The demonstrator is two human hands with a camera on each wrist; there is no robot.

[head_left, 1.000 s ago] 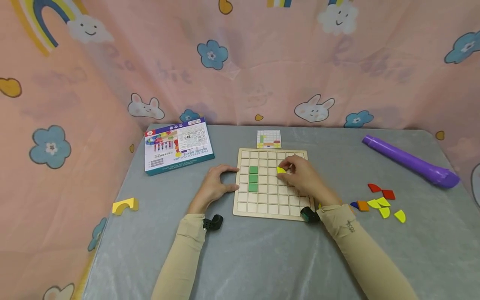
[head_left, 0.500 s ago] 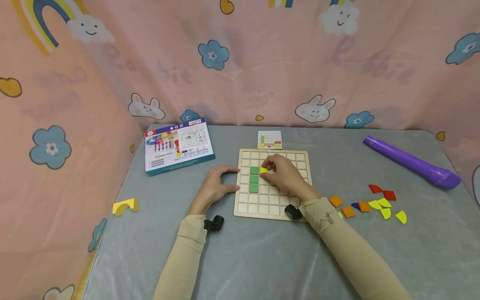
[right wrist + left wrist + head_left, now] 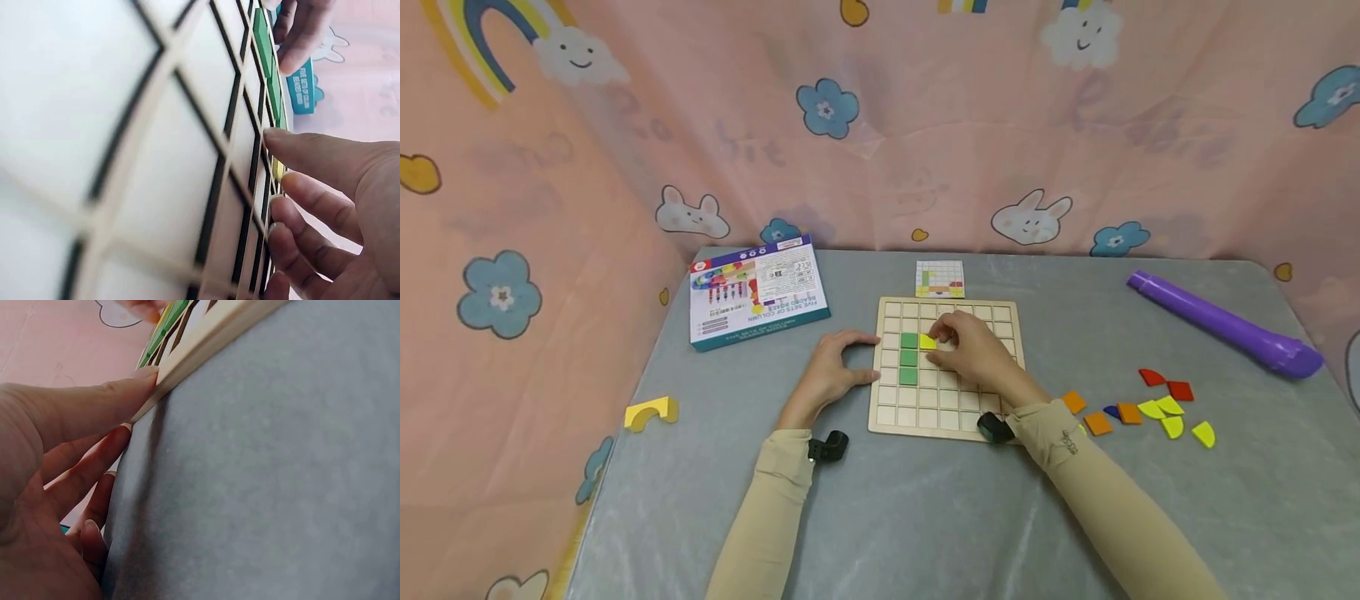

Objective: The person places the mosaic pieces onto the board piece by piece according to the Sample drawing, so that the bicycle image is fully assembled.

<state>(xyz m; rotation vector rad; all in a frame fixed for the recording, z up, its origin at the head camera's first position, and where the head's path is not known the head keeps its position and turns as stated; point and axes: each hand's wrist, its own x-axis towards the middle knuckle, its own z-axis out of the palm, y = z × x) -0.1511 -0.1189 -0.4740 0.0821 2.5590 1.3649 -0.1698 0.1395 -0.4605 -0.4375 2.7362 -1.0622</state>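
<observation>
A wooden grid board (image 3: 947,437) lies on the grey table, with a column of green square tiles (image 3: 908,358) set in its left part. Just right of the top green tile, a yellow tile (image 3: 927,342) sits in a cell. My right hand (image 3: 973,350) is over the board, index fingertip right at the yellow tile and thumb down on the grid a little below it. In the right wrist view the yellow tile (image 3: 277,167) shows between thumb and index finger. My left hand (image 3: 827,371) rests thumb and fingertips against the board's left edge (image 3: 206,353).
A pattern card (image 3: 939,279) lies behind the board. Loose yellow quarter-round tiles (image 3: 1172,427), orange squares (image 3: 1098,424) and red pieces (image 3: 1180,390) lie to the right. Around them are a purple tube (image 3: 1221,323), a box (image 3: 760,292) and a yellow arch block (image 3: 651,412).
My right hand has carried the yellow tile leftward across the board to beside the top green tile, then drawn back slightly right, leaving more of it showing. The left hand stays put.
</observation>
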